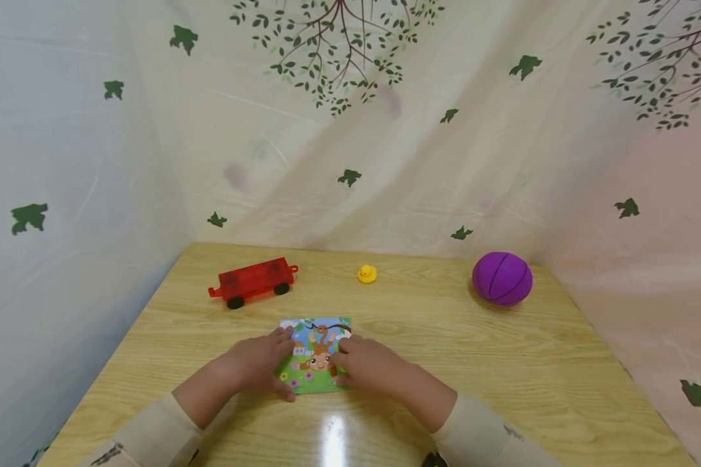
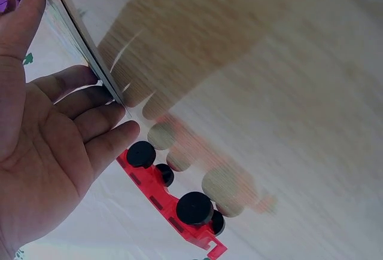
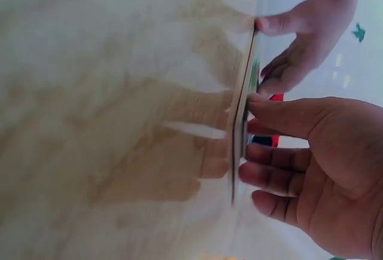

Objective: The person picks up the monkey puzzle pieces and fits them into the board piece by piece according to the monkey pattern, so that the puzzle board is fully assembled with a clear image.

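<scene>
A square picture board (image 1: 318, 376) with a cartoon monkey hanging from a branch lies on the wooden table. My left hand (image 1: 264, 363) rests at its left side, fingertips on the upper left part and thumb by the lower left edge. In the left wrist view, the fingers of that left hand (image 2: 72, 116) are spread and lightly bent along the board's edge (image 2: 81, 39). From the right, my right hand (image 1: 370, 366) touches the picture with bent fingers. The right wrist view shows the right hand's thumb and fingers (image 3: 272, 173) against the board (image 3: 240, 116); their contact is partly hidden.
A red toy wagon (image 1: 254, 279) with black wheels stands at the back left of the table (image 1: 473, 376). A small yellow rubber duck (image 1: 367, 274) sits at the back middle. The purple ball (image 1: 502, 279) is at the back right. Leaf-patterned cloth (image 1: 304, 214) surrounds the table.
</scene>
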`<state>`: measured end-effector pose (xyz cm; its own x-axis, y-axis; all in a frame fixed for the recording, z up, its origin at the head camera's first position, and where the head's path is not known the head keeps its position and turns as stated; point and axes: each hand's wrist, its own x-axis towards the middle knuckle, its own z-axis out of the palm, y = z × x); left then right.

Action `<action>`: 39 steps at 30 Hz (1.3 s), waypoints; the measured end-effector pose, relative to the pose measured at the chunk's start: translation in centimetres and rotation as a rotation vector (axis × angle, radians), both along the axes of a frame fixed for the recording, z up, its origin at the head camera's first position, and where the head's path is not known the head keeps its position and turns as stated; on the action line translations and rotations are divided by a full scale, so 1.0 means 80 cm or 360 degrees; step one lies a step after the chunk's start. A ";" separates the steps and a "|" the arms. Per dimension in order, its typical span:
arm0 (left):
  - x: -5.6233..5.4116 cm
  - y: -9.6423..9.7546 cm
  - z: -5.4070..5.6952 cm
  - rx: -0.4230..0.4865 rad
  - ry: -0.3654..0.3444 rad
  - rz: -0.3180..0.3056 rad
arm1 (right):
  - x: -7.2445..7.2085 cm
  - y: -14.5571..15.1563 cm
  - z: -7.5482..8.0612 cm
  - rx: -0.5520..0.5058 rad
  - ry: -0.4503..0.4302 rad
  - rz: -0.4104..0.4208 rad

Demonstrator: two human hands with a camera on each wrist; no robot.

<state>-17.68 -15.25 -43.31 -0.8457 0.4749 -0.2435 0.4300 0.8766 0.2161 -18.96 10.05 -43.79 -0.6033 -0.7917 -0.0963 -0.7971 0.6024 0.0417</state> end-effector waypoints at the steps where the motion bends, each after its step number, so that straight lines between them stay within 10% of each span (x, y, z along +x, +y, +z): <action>1: 0.000 0.000 0.000 0.0001 0.0000 -0.0001 | 0.004 0.001 0.000 0.0038 0.0040 0.0011; 25: -0.002 0.001 -0.002 -0.0019 0.0023 -0.0001 | 0.064 -0.001 0.010 0.0535 0.0210 -0.0073; 39: -0.002 0.001 0.000 0.0014 -0.0046 -0.0006 | 0.067 0.008 0.025 0.0475 -0.0091 -0.0112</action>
<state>-17.87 -15.19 -43.27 -0.8367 0.4802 -0.2635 0.4267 0.8730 0.2362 -13.56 10.72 -41.82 -0.6426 -0.6797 -0.3537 -0.7600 0.6241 0.1815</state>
